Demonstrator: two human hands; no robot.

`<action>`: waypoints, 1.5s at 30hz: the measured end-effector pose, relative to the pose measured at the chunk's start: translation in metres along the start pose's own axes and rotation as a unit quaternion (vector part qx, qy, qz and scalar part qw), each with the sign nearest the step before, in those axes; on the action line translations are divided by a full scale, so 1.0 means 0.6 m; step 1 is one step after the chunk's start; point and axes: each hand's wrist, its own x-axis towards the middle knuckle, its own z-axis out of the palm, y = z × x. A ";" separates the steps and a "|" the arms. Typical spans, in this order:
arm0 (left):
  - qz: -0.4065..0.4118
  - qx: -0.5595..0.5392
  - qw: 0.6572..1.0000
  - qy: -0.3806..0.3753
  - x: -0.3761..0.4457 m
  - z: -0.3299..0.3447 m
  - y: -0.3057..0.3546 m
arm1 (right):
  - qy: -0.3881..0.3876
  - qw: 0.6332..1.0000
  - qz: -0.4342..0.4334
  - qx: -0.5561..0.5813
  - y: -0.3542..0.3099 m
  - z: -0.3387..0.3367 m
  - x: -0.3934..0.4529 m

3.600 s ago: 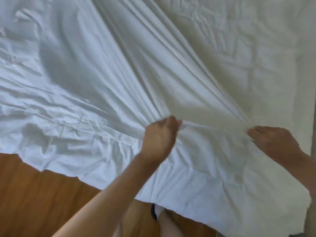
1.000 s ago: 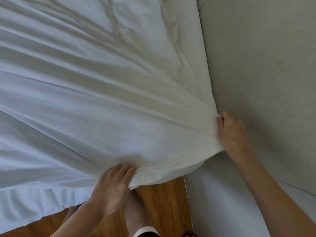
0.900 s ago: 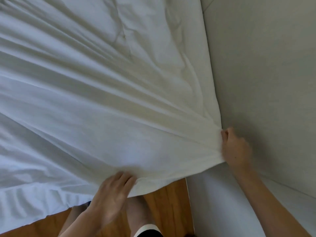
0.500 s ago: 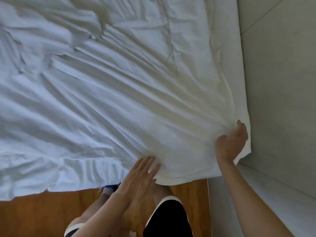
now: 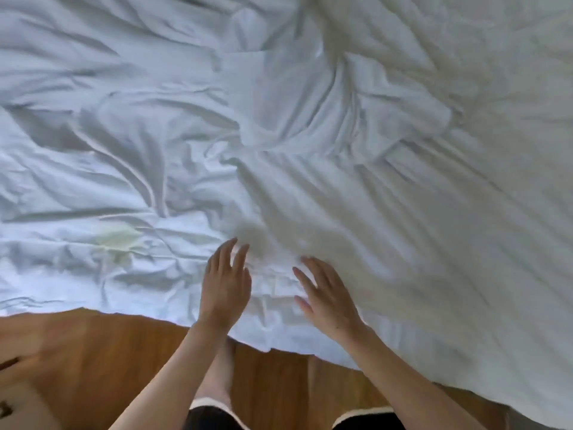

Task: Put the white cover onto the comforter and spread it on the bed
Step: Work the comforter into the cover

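Observation:
The white covered comforter [image 5: 279, 135] lies wrinkled across the bed and fills most of the view. Its near edge hangs over the wooden floor. My left hand [image 5: 224, 283] lies over the cloth near that edge with fingers straight and spread. My right hand [image 5: 325, 296] is close beside it, also flat with fingers stretched out. Neither hand holds any cloth. A bunched ridge of folds rises in the middle of the comforter, beyond my fingertips.
The wooden floor [image 5: 93, 361] runs along the bottom of the view, below the comforter's edge. My legs in dark shorts with white trim [image 5: 217, 414] stand close to the bed. A blurred object [image 5: 12, 401] sits at the lower left corner.
My right hand let go of the comforter's corner by the wall and my view swung left. Both hands now lie flat and open near the front edge. The wall is out of view.

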 end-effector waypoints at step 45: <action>0.292 0.011 0.955 -0.057 0.080 -0.101 -0.386 | 0.000 0.992 0.092 -0.080 -0.004 -0.076 0.160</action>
